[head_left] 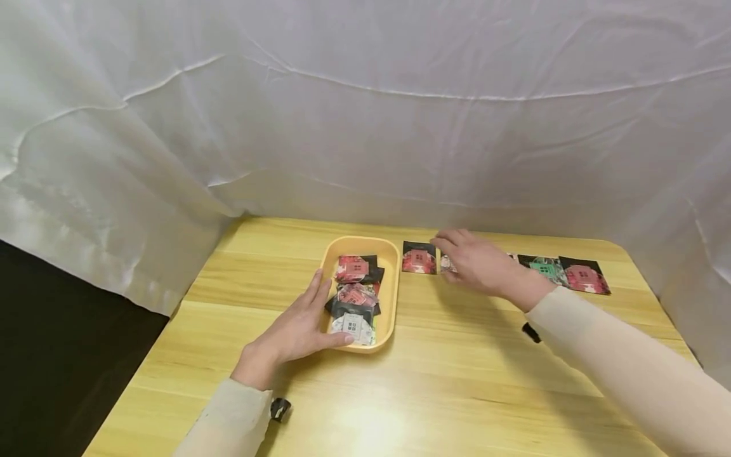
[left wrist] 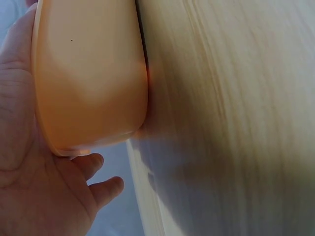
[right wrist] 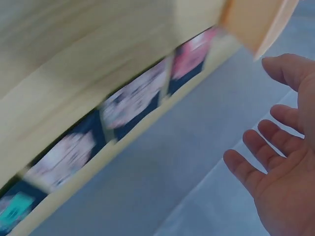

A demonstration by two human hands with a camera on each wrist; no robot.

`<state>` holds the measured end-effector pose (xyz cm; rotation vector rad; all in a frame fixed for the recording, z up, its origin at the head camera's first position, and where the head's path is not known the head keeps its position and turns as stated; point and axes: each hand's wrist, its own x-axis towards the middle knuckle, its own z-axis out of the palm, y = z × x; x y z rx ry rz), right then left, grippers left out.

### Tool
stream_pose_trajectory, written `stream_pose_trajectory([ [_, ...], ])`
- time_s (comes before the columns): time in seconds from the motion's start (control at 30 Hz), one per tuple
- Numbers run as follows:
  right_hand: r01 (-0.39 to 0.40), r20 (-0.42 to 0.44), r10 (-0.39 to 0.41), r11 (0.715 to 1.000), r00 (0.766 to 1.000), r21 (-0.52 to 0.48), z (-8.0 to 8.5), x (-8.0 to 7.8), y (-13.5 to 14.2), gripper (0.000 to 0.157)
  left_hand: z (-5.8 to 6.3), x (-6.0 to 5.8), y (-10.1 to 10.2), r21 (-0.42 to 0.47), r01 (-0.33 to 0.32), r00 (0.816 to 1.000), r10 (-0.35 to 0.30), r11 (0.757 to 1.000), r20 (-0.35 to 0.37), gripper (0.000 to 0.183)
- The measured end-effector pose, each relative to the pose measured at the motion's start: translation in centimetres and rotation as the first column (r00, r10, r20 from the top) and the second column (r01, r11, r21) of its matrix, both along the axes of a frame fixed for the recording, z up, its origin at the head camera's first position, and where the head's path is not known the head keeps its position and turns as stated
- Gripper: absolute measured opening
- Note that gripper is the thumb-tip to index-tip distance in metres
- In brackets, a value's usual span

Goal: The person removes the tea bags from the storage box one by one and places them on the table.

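A yellow tray (head_left: 389, 298) holds several small square printed packets (head_left: 353, 325), stacked overlapping. My left hand (head_left: 291, 333) rests along the tray's left side, fingers straight against it and thumb over the near corner. More such packets lie in a row to the right of the tray. Nearest to it is a red one (head_left: 419, 260); farther right come a green one (head_left: 542, 270) and another red one (head_left: 586, 277). Over the row's middle hovers my right hand (head_left: 476, 263), partly hiding the pale packets (right wrist: 135, 103) there. In the right wrist view its fingers are spread and hold nothing.
The wooden table (head_left: 457, 381) reaches back to a hanging pale cloth (head_left: 400, 146), which also comes down on both sides. The packet row lies close to the table's back edge. A dark area (head_left: 68, 349) shows beyond the table on the left.
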<state>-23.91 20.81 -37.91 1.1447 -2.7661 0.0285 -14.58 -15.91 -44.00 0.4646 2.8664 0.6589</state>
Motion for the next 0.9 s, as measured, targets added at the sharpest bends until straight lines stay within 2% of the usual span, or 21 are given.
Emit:
stream_pose_trajectory([
  [0.13, 0.003, 0.083, -0.001, 1.000, 0.997, -0.024, 0.1, 0.8, -3.6, 0.076, 0.0, -0.1, 0.1, 0.002, -0.001, 1.000, 0.001, 1.000, 0.007, 0.125],
  [0.47, 0.036, 0.162, -0.040, 0.999, 0.986, 0.025, -1.7, 3.3, -12.5, 0.096, 0.1, -0.1, 0.4, 0.000, 0.011, 1.000, -0.011, 1.000, -0.001, 0.123],
  [0.7, 0.011, 0.207, -0.042, 0.989, 0.978, 0.149, -3.3, 4.2, -15.5, 0.106, 0.2, -0.1, 0.4, 0.008, 0.008, 1.000, -0.008, 1.000, 0.015, 0.123],
  [0.9, 0.021, 0.164, -0.059, 0.974, 0.985, 0.227, -4.4, 4.2, -16.2, 0.111, 0.2, -0.1, 0.5, 0.011, 0.012, 1.000, -0.012, 1.000, 0.009, 0.123],
])
